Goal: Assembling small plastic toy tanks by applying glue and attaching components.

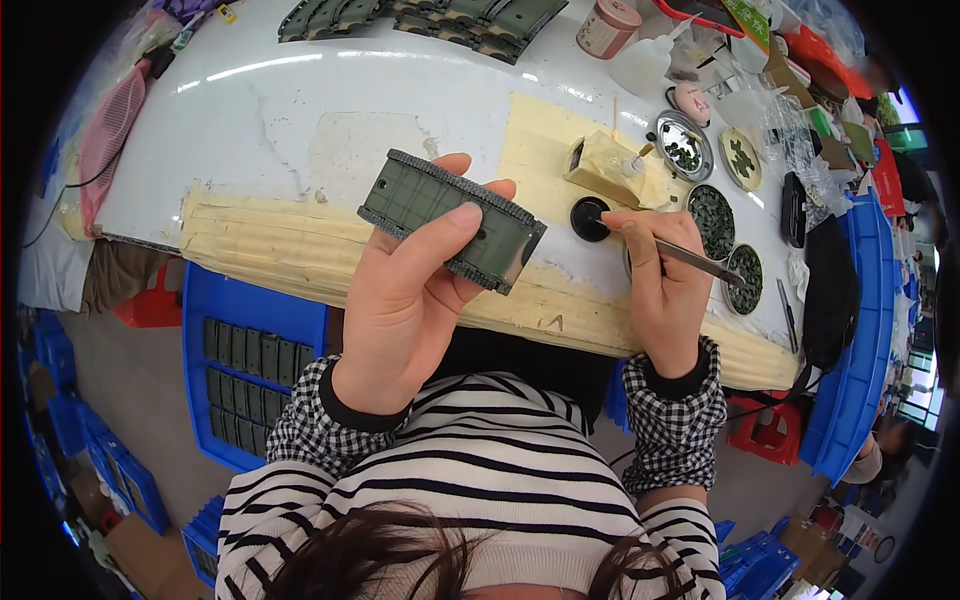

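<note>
My left hand (395, 315) grips a dark green camouflage model tank hull (415, 203), its fingers behind it and its thumb across the flat face. Toothed track strips run along both long sides of the hull, which is tilted above the table's front edge. My right hand (665, 305) is closed on metal tweezers (697, 260), held between thumb and fingers. The tweezers' tip end is by a small round black dish (585, 222). Whether anything is pinched in the tip is too small to tell. Just right of that hand are round dishes of small dark green parts (711, 228).
A cream box (592, 175) with a bottle stands behind the black dish. A silver dish (668, 140) and a cream dish (732, 165) hold more green pieces. Camouflage parts (480, 25) lie at the far edge. A blue crate (255, 300) of dark parts sits below left.
</note>
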Action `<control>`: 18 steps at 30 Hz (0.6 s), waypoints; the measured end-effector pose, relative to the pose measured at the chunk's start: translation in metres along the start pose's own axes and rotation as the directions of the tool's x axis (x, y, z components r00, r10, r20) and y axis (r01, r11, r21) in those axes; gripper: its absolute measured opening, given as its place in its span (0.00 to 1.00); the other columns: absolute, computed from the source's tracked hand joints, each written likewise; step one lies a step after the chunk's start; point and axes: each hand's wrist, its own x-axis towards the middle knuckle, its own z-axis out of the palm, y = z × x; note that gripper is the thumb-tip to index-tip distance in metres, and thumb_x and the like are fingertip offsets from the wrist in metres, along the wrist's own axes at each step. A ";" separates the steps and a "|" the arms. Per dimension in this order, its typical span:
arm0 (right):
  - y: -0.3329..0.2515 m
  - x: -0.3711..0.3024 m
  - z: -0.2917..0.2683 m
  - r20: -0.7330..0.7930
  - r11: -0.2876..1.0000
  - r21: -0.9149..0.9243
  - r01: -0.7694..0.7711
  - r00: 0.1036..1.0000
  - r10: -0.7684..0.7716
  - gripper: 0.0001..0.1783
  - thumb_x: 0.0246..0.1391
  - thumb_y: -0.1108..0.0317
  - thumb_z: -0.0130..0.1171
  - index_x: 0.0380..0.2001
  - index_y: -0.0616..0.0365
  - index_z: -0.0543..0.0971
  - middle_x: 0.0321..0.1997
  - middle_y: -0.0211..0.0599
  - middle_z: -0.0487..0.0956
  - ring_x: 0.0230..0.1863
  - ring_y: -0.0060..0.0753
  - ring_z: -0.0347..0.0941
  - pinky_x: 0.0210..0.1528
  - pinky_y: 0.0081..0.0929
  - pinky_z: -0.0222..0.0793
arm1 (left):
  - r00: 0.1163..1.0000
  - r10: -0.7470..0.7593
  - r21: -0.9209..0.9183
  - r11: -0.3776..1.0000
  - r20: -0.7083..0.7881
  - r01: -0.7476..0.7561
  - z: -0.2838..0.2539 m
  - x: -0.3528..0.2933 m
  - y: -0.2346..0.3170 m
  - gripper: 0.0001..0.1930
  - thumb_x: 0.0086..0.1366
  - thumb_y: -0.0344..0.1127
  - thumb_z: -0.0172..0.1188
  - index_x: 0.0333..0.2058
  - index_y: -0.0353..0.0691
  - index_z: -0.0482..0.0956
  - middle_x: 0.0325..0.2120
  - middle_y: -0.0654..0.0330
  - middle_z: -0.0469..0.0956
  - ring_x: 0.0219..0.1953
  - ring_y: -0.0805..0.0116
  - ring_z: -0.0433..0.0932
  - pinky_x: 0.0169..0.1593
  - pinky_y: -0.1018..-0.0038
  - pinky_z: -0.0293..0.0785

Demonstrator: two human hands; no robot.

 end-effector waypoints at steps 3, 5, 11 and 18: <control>-0.004 0.000 -0.006 -0.049 0.999 0.049 0.017 0.999 -0.015 0.07 0.57 0.70 0.56 0.34 0.59 0.82 0.29 0.32 0.79 0.31 0.30 0.66 0.35 0.25 0.62 | 1.000 -0.010 -0.018 1.000 -0.006 0.010 -0.001 0.002 -0.003 0.22 0.64 0.28 0.53 0.57 0.35 0.62 0.50 0.48 0.72 0.48 0.65 0.76 0.47 0.72 0.78; -0.014 0.000 -0.014 -0.085 0.990 0.141 0.021 0.996 -0.009 0.09 0.58 0.69 0.54 0.34 0.61 0.81 0.30 0.34 0.79 0.32 0.31 0.66 0.36 0.25 0.62 | 1.000 -0.019 -0.018 1.000 -0.010 0.019 -0.002 0.002 -0.003 0.22 0.64 0.28 0.53 0.56 0.35 0.62 0.49 0.48 0.72 0.48 0.65 0.77 0.47 0.72 0.78; -0.043 0.000 -0.022 0.003 0.913 0.357 0.199 0.977 -0.215 0.10 0.58 0.71 0.51 0.36 0.64 0.80 0.37 0.40 0.80 0.39 0.35 0.74 0.46 0.30 0.67 | 0.998 -0.065 0.002 0.998 -0.017 0.065 0.003 0.001 -0.005 0.23 0.63 0.29 0.55 0.56 0.35 0.63 0.49 0.48 0.73 0.48 0.66 0.77 0.48 0.72 0.78; -0.044 -0.005 -0.005 0.037 0.853 0.511 0.108 0.989 -0.146 0.10 0.58 0.72 0.52 0.38 0.65 0.79 0.39 0.44 0.80 0.43 0.40 0.76 0.49 0.31 0.70 | 0.994 -0.113 -0.012 0.994 -0.013 0.112 0.004 0.000 -0.005 0.23 0.63 0.30 0.55 0.56 0.34 0.63 0.48 0.48 0.73 0.51 0.66 0.74 0.51 0.71 0.75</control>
